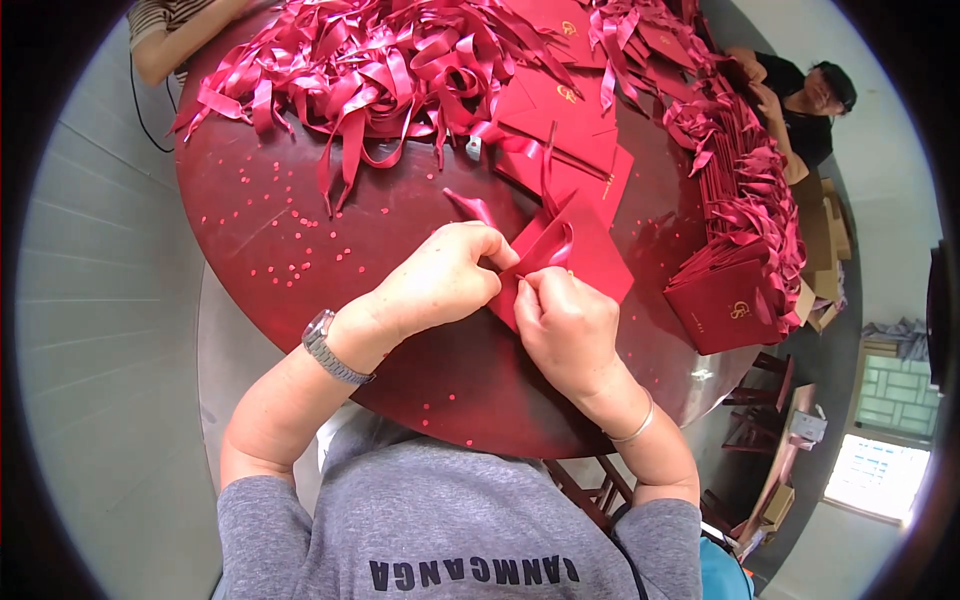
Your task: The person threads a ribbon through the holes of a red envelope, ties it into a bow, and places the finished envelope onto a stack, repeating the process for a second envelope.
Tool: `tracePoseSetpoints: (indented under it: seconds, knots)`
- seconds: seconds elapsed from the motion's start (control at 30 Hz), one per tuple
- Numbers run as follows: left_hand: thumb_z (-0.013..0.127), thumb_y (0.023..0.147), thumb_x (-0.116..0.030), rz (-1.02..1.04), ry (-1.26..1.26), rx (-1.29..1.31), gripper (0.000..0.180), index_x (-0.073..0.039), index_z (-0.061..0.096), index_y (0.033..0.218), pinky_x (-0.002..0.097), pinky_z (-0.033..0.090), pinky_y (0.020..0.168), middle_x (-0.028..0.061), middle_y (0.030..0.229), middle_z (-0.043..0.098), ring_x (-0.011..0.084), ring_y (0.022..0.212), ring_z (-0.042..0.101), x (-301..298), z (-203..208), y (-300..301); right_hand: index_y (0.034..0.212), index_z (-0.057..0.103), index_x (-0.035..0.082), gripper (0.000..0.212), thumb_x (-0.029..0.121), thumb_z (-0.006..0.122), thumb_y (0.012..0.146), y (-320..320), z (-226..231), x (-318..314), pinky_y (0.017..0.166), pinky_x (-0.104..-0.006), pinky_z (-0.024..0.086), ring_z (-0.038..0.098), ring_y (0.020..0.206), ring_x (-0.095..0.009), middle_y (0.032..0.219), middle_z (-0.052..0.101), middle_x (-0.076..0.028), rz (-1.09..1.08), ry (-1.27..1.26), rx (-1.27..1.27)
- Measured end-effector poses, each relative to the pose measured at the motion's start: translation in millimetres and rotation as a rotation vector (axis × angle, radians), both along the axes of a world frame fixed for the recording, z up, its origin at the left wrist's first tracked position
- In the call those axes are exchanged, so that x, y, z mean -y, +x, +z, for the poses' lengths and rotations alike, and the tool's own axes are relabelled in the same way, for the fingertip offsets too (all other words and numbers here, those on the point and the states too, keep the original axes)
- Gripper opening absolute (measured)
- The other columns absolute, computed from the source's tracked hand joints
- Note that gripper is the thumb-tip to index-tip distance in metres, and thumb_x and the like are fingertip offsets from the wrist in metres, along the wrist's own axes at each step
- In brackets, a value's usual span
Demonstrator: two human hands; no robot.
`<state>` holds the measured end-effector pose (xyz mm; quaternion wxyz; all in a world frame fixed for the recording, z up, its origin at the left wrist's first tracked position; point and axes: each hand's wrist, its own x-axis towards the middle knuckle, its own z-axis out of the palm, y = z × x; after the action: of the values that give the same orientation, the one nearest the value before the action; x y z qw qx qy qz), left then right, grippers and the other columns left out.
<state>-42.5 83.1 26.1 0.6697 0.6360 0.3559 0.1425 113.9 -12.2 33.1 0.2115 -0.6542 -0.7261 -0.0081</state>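
A red paper gift bag [597,250] lies flat on the dark red round table in front of me. Across its upper part loops a shiny crimson ribbon [558,242]. My left hand [452,268] is closed in a pinch at the bag's left edge, where the ribbon runs into the fingers. Close beside it, my right hand [572,325] pinches at the same edge with thumb and forefinger. Both fingertips nearly meet, and they hide exactly how ribbon and bag are gripped. A loose ribbon end sticks out beyond my left hand.
A large heap of crimson ribbons [370,75] covers the far side of the table [330,290]. Flat red bags [565,115] lie beyond my hands. Upright ribboned bags [735,300] line the right edge. Small red paper dots are scattered about. Two other people sit across the table.
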Motion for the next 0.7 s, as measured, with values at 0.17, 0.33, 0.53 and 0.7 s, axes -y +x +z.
tracePoseSetpoints:
  seconds: [0.17, 0.33, 0.53, 0.7]
  knots:
    - [0.057, 0.079, 0.011, 0.038, 0.367, 0.126, 0.027, 0.004, 0.066, 0.104, 0.0318, 0.052, 0.078, 0.0129, 0.096, 0.063, 0.0213, 0.085, 0.063, 6, -19, -1, 0.08, 0.064, 0.002, 0.009, 0.01, 0.067, 0.083, -9, 1, -8, 0.055, -0.0343, 0.051, 0.065, 0.059, -0.027, 0.067, 0.064, -0.013, 0.007, 0.029, 0.21]
    - [0.058, 0.084, 0.003, 0.047, 0.394, 0.12, 0.019, 0.002, 0.068, 0.1, 0.0359, 0.051, 0.078, 0.0155, 0.089, 0.063, 0.0266, 0.085, 0.064, 0, -18, -3, 0.084, 0.066, 0.0, 0.012, 0.011, 0.067, 0.083, 3, 1, -15, 0.063, -0.0395, 0.054, 0.068, 0.067, -0.031, 0.075, 0.068, -0.018, -0.177, -0.303, -0.467]
    - [0.062, 0.083, -0.003, -0.011, 0.647, 0.134, 0.016, 0.002, 0.067, 0.097, 0.042, 0.05, 0.079, 0.0191, 0.088, 0.061, 0.0366, 0.086, 0.062, -2, -22, -7, 0.086, 0.066, 0.002, 0.006, 0.007, 0.069, 0.086, 3, -5, -1, 0.056, -0.0313, 0.048, 0.062, 0.059, -0.017, 0.07, 0.065, -0.011, -0.072, -0.183, -0.504]
    - [0.06, 0.08, 0.0, -0.089, 0.681, 0.062, 0.009, 0.003, 0.063, 0.087, 0.045, 0.049, 0.077, 0.0186, 0.089, 0.058, 0.0401, 0.084, 0.06, 0, -14, -8, 0.086, 0.066, 0.002, 0.007, 0.008, 0.069, 0.085, 4, -5, 1, 0.056, -0.0326, 0.049, 0.063, 0.06, -0.02, 0.072, 0.066, -0.011, -0.061, -0.156, -0.515]
